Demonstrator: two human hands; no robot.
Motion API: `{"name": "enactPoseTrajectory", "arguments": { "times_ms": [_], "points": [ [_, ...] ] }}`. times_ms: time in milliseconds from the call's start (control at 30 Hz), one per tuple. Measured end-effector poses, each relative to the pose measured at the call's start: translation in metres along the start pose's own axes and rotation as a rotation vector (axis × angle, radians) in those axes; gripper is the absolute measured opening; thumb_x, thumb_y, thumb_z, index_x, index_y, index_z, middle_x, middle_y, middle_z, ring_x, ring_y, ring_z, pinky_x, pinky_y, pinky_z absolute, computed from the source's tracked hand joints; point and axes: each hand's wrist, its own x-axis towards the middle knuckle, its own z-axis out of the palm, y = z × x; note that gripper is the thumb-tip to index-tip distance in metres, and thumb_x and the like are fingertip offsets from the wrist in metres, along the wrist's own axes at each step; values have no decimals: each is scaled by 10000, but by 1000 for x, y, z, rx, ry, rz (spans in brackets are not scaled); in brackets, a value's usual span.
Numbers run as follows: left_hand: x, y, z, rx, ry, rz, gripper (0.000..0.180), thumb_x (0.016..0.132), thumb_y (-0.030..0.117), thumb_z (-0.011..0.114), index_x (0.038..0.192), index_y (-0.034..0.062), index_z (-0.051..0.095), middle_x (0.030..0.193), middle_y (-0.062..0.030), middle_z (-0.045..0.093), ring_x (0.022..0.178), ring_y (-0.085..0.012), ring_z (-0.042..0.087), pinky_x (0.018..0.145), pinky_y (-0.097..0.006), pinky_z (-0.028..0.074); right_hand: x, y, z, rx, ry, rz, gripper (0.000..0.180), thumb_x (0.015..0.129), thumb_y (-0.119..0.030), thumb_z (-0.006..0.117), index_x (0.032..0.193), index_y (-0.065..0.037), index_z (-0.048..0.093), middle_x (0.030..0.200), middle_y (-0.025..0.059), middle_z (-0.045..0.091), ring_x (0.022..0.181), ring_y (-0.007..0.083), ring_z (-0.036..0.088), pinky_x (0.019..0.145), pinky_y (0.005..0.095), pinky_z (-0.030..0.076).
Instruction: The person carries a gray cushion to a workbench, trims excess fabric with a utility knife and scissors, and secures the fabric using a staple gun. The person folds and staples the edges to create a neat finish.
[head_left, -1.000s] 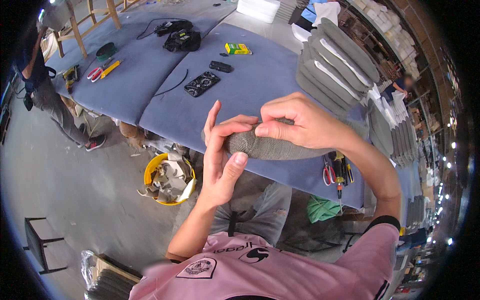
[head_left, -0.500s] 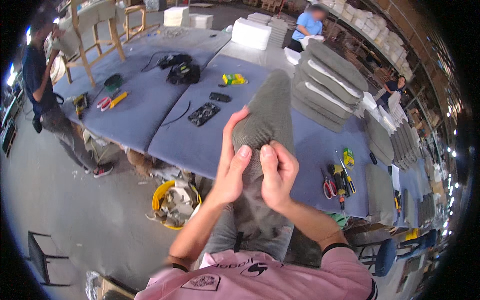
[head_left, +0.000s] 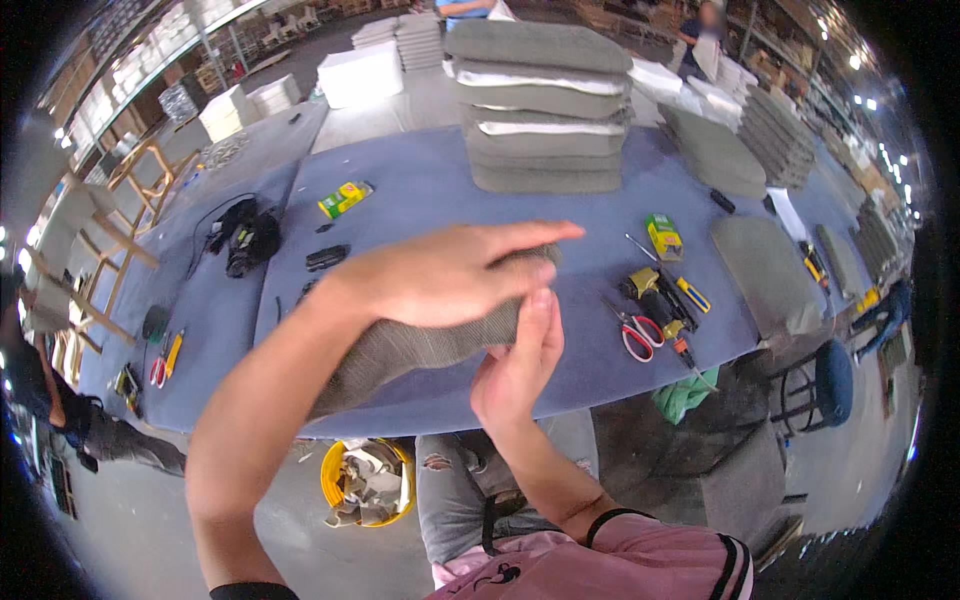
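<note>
A grey ribbed-fabric seat cushion (head_left: 415, 352) is held over the near edge of the table, seen partly edge-on and slanting down to the left. My left hand (head_left: 450, 275) lies across its top, index finger stretched out, the other fingers bent over the cushion's right end. My right hand (head_left: 522, 360) pinches that same end from below, thumb up against the left fingers. The left hand and forearm hide much of the cushion's upper side.
Behind stands a stack of grey cushions (head_left: 548, 150). To the right lie red-handled scissors (head_left: 640, 338), a power tool (head_left: 660, 300), a yellow screwdriver (head_left: 692, 295) and a green-yellow box (head_left: 663, 237). A yellow bucket of scraps (head_left: 368, 485) stands below the blue table (head_left: 390, 170).
The cushion has swung from pointing away from me to lying crosswise. My left hand has moved from its side onto its top; the right still grips one end. My view has turned rightward.
</note>
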Motion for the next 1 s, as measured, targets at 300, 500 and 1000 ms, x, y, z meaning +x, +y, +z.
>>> {"name": "enactPoseTrajectory", "arguments": {
  "times_ms": [300, 500, 1000],
  "points": [
    [78, -60, -55, -551, -219, -430, 716, 1197, 605, 396, 1723, 122, 446, 1604, -105, 593, 1459, -228, 542, 1258, -378, 405, 97, 23, -39, -195, -352, 98, 525, 1122, -406, 667, 727, -114, 481, 582, -54, 478, 452, 58, 431, 402, 288, 296],
    [84, -61, -53, -325, -315, -168, 817, 1186, 658, 344, 1727, 46, 358, 1560, -141, 616, 1446, -234, 559, 1255, -383, 410, 116, 55, -59, -219, -499, -318, 593, 1052, -296, 724, 575, -125, 416, 485, 1, 456, 390, 152, 449, 428, 356, 326],
    [72, 40, 23, 229, -65, -475, 599, 1019, 195, 733, 1586, 131, 552, 1204, -199, 781, 1092, -328, 785, 981, -426, 577, 267, -105, -246, -1663, -728, -509, 337, 989, -202, 735, 1312, -108, 709, 1380, 207, 722, 1222, 451, 724, 973, 549, 604]
  ]
}}
